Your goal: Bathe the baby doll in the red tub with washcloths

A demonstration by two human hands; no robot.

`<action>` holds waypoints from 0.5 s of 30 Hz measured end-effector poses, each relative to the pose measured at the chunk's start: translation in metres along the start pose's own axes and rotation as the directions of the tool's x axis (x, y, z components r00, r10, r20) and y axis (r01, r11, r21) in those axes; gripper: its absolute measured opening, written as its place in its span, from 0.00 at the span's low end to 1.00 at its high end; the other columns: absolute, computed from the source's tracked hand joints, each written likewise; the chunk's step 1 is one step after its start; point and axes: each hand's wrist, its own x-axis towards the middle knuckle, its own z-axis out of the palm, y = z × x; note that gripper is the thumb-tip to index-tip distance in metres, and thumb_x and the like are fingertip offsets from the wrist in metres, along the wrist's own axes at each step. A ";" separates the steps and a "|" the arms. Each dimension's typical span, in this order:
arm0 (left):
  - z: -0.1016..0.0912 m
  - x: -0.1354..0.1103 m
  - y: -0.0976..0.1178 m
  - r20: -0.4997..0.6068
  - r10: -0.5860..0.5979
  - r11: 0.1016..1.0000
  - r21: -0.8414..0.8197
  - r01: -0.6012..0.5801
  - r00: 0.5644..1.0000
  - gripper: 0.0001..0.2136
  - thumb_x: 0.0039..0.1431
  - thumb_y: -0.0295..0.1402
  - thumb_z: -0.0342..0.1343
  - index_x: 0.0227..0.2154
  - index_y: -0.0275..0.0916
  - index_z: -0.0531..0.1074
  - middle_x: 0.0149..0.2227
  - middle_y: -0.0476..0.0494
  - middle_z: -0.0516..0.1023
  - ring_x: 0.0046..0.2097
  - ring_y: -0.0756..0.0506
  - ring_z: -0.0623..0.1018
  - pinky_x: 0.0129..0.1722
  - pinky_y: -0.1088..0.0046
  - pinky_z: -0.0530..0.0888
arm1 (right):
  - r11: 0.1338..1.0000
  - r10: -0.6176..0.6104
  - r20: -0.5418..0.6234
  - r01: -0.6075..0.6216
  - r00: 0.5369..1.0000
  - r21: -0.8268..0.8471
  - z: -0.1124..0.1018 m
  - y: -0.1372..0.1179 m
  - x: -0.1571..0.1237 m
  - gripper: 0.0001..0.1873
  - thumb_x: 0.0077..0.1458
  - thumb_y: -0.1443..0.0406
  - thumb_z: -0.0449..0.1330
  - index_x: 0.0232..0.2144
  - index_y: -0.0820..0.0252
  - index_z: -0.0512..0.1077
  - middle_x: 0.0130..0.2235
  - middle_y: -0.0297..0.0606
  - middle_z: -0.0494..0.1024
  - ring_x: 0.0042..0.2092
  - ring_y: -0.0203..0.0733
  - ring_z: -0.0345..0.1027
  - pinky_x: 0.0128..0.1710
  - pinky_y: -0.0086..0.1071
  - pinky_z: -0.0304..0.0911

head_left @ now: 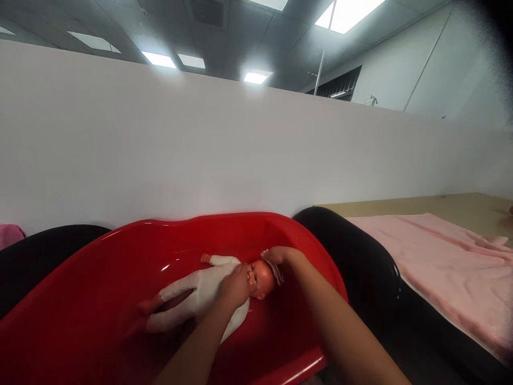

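A baby doll point(200, 294) in a white suit lies on its back inside a red plastic tub point(100, 299), head toward the right. My left hand point(236, 286) rests on the doll's chest near its chin, fingers curled over it. My right hand point(278, 259) is cupped over the top of the doll's head point(262, 278), fingers bent down onto it.
A white partition wall point(200, 149) stands right behind the tub. A pink towel point(449, 267) lies spread on a wooden table point(441, 203) at the right. Black rounded surfaces point(360, 262) flank the tub on both sides. A bit of pink cloth point(10, 234) shows at far left.
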 end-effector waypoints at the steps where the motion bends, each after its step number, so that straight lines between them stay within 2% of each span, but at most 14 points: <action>1: 0.001 0.000 0.000 -0.004 0.002 1.000 -0.001 -0.002 1.000 0.18 0.52 0.40 0.57 0.46 0.44 0.65 0.52 0.43 0.72 0.48 0.39 0.73 0.44 0.68 0.65 | 0.998 -0.027 -0.014 0.027 1.000 -0.048 -0.004 0.002 -0.001 0.34 0.59 0.43 0.47 0.36 0.68 0.77 0.35 0.52 0.79 0.32 0.48 0.73 0.37 0.39 0.65; 3: 0.001 0.000 0.000 -0.011 -0.003 1.000 -0.003 0.003 1.000 0.18 0.53 0.40 0.56 0.46 0.44 0.65 0.51 0.43 0.73 0.48 0.39 0.73 0.44 0.69 0.65 | 0.989 -0.119 -0.034 0.116 0.992 -0.092 -0.010 0.006 -0.002 0.34 0.59 0.43 0.46 0.35 0.66 0.77 0.39 0.50 0.79 0.36 0.47 0.72 0.40 0.37 0.64; 6: 0.000 0.000 0.001 -0.019 -0.007 1.000 -0.007 0.007 1.000 0.14 0.57 0.40 0.53 0.44 0.42 0.66 0.48 0.41 0.74 0.46 0.39 0.73 0.44 0.69 0.64 | 0.976 -0.217 0.075 0.219 0.973 -0.020 -0.012 0.009 -0.004 0.36 0.60 0.42 0.43 0.36 0.66 0.77 0.39 0.47 0.79 0.37 0.44 0.72 0.42 0.34 0.63; 8: -0.001 0.000 0.001 -0.033 -0.009 1.000 -0.010 0.009 0.999 0.12 0.58 0.39 0.51 0.43 0.41 0.67 0.48 0.41 0.74 0.46 0.40 0.72 0.43 0.70 0.64 | 0.961 -0.272 0.155 0.276 0.950 -0.005 -0.010 0.010 -0.004 0.30 0.56 0.44 0.52 0.39 0.65 0.76 0.40 0.44 0.79 0.40 0.44 0.71 0.43 0.32 0.62; 10: -0.001 0.001 -0.001 -0.043 -0.019 1.000 -0.003 0.018 0.999 0.11 0.59 0.37 0.50 0.42 0.41 0.67 0.48 0.41 0.75 0.46 0.40 0.73 0.43 0.70 0.64 | 0.947 -0.307 0.184 0.319 0.934 -0.043 -0.006 0.011 -0.002 0.28 0.47 0.51 0.65 0.44 0.64 0.73 0.44 0.43 0.77 0.44 0.45 0.70 0.46 0.32 0.62; 12: 0.000 0.003 -0.004 -0.050 -0.037 0.999 0.015 0.038 0.998 0.10 0.58 0.37 0.50 0.42 0.41 0.67 0.48 0.40 0.75 0.47 0.40 0.73 0.41 0.70 0.65 | 0.949 -0.287 0.134 0.300 0.949 -0.095 -0.001 0.011 0.002 0.40 0.36 0.55 0.72 0.51 0.64 0.68 0.50 0.45 0.72 0.48 0.49 0.68 0.48 0.35 0.62; 15: 0.001 0.006 -0.007 -0.048 -0.051 0.998 0.038 0.053 0.998 0.14 0.53 0.39 0.55 0.42 0.41 0.66 0.49 0.40 0.74 0.47 0.39 0.74 0.41 0.68 0.66 | 0.944 -0.277 0.042 0.280 0.960 -0.173 0.010 0.006 0.009 0.56 0.30 0.56 0.74 0.60 0.63 0.56 0.58 0.51 0.62 0.56 0.56 0.61 0.53 0.40 0.60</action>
